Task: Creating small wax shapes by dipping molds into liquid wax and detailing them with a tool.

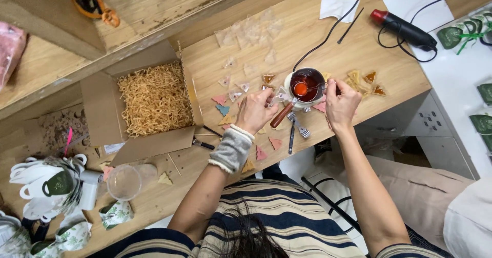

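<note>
A small white melting pot (288,81) holds dark red liquid at the desk's middle. My right hand (341,106) pinches the thin metal handle of a small spoon (301,89) whose bowl, filled with orange-red liquid, sits over the pot. My left hand (254,112), with a grey knitted cuff on the wrist, pinches a small clear packet (278,97) at the pot's left rim. A brown wooden-handled tool (282,115) leans against the pot between my hands. Small pink, blue and yellow triangles (221,105) lie scattered around it.
An open cardboard box of straw-coloured paper shreds (154,99) stands at the left. Clear little bags (251,30) lie behind the pot, and metal tools (297,130) in front. A black and red heat tool (405,30) with cable lies far right. A clear cup (123,182) stands near left. Another person's beige clothing (435,196) shows bottom right.
</note>
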